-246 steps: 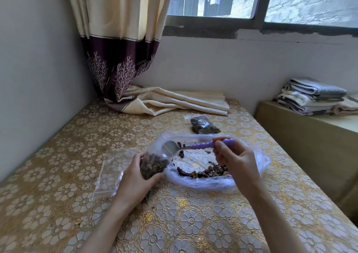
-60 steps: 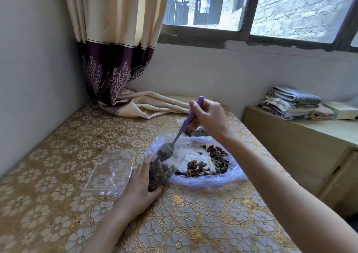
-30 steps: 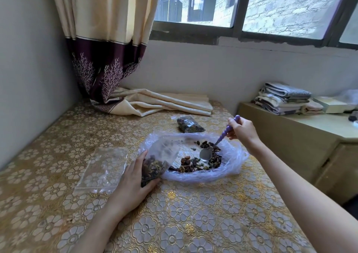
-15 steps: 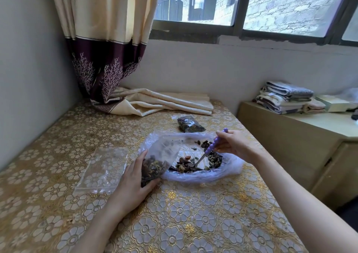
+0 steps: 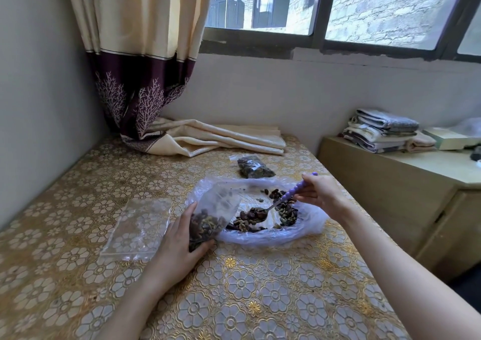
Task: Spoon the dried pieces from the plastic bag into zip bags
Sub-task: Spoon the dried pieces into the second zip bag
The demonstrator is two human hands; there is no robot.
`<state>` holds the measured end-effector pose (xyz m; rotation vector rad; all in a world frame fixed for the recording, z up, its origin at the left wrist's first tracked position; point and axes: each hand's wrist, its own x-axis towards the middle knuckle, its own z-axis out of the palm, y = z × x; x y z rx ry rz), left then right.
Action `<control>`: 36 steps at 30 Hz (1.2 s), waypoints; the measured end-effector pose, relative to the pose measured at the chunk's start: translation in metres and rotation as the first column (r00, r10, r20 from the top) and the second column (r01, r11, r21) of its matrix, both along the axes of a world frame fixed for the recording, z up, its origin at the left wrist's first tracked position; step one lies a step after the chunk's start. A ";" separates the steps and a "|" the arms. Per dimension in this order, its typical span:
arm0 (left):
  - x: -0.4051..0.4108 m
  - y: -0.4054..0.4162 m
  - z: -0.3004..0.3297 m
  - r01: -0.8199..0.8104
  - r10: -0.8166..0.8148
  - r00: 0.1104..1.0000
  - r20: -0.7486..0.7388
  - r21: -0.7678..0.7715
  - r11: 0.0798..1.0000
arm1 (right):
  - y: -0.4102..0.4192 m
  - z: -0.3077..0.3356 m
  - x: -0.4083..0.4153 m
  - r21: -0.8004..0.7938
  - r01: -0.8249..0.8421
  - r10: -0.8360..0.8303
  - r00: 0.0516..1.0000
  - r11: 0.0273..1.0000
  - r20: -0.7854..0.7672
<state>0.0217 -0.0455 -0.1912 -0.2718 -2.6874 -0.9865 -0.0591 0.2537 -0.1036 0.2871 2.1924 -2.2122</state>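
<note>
Table (image 5: 260,300) with the floral gold cloth fills most of the view; curtain (image 5: 145,79) hangs at the back left and spills onto the table. On the cloth, the big plastic bag (image 5: 309,218) lies spread open in front of us, its rim rolled down, with the dried pieces (image 5: 286,213) heaped in the middle and toward the right. Left of it lie empty zip bags (image 5: 138,227), flat and untouched. Behind the plastic bag sits one filled bag (image 5: 253,167), apparently done.

Our left hand (image 5: 179,240) grips the zip bag (image 5: 213,216) we are filling, fingers and thumb curled round its lower part; it leans with its mouth over the plastic bag's left rim, bottom part dark with pieces (roughly a third full, we'd judge). Our right hand (image 5: 318,192) pinches the purple handle of the spoon (image 5: 279,201); the bowl is loaded and sits low over the heap, inside the plastic bag.

Step in hand, as we read it: carry this spoonful left into the zip bag. To do it well we should keep the bowl level, since it looks heaped and pieces can roll off. We hold the mouth open and over the plastic bag so spills fall back in. Tip the spoon only once the bowl is inside the mouth. Whether the mouth gapes wide enough we can't tell (clear film, hard to read).
</note>
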 end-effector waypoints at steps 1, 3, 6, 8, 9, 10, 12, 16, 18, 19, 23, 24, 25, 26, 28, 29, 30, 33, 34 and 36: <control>0.000 0.000 0.000 0.000 0.000 1.000 0.001 0.000 1.000 | 0.000 0.001 0.000 -0.015 0.013 -0.013 1.000 1.000 -0.006; 0.000 0.001 0.001 0.001 -0.001 1.000 0.001 0.001 1.000 | 0.001 0.005 -0.001 -0.044 0.028 -0.029 0.999 0.999 -0.016; 0.001 0.001 0.001 -0.002 0.002 1.000 -0.003 0.002 1.000 | -0.001 0.012 -0.004 -0.070 0.038 -0.041 0.998 0.997 -0.042; 0.001 0.001 0.001 -0.004 0.004 1.000 0.003 0.004 1.000 | -0.003 0.019 -0.005 -0.091 0.041 -0.047 0.997 0.995 -0.064; 0.001 0.001 0.001 -0.005 0.005 1.000 0.008 0.004 1.000 | -0.005 0.023 -0.006 -0.099 0.038 -0.046 0.996 0.994 -0.077; 0.001 0.001 0.001 -0.006 0.006 1.000 0.011 0.003 1.000 | -0.007 0.028 -0.007 -0.105 0.033 -0.043 0.995 0.994 -0.088; 0.001 0.001 0.001 -0.011 0.011 1.000 0.017 -0.001 1.000 | -0.012 0.037 -0.008 -0.111 0.015 -0.027 0.994 0.994 -0.109; 0.001 0.001 0.001 -0.011 0.011 1.000 0.012 0.001 1.000 | -0.030 0.049 -0.008 -0.109 -0.048 0.031 0.988 0.993 -0.150; 0.000 0.001 0.001 -0.017 0.017 1.000 0.010 0.001 1.000 | -0.042 0.052 -0.005 -0.084 -0.088 0.072 0.981 0.993 -0.178; 0.000 0.001 0.001 -0.019 0.019 1.000 0.011 0.004 1.000 | -0.048 0.052 -0.004 -0.061 -0.108 0.094 0.976 0.992 -0.196; 0.001 0.000 0.001 -0.009 0.008 1.000 0.017 0.017 1.000 | -0.068 0.055 0.004 0.055 -0.187 0.195 0.941 0.981 -0.278; 0.001 0.000 0.001 -0.008 0.008 1.000 0.020 0.016 1.000 | -0.072 0.056 0.006 0.080 -0.204 0.218 0.926 0.976 -0.307; 0.001 0.000 0.001 -0.008 0.007 1.000 0.021 0.018 1.000 | -0.077 0.058 0.009 0.108 -0.220 0.244 0.907 0.969 -0.342; 0.001 0.000 0.001 -0.006 0.006 1.000 0.021 0.019 1.000 | -0.080 0.059 0.012 0.142 -0.232 0.269 0.884 0.962 -0.381; 0.001 0.000 0.001 -0.001 0.000 1.000 0.020 0.018 1.000 | -0.086 0.062 0.018 0.225 -0.234 0.314 0.830 0.946 -0.461; 0.001 0.000 0.001 0.001 -0.001 1.000 0.020 0.019 1.000 | -0.088 0.063 0.021 0.266 -0.228 0.336 0.803 0.936 -0.493; 0.001 0.000 0.001 0.001 -0.001 1.000 0.021 0.021 1.000 | -0.090 0.064 0.023 0.301 -0.221 0.354 0.779 0.928 -0.518; 0.002 0.001 0.002 -0.005 0.004 1.000 0.023 0.021 1.000 | -0.091 0.066 0.027 0.348 -0.194 0.371 0.734 0.917 -0.569; 0.002 0.001 0.002 -0.007 0.006 1.000 0.023 0.021 1.000 | -0.090 0.067 0.027 0.344 -0.185 0.364 0.728 0.921 -0.581; 0.002 0.001 0.003 -0.012 0.011 1.000 0.023 0.020 1.000 | -0.087 0.068 0.026 0.326 -0.160 0.334 0.729 0.932 -0.597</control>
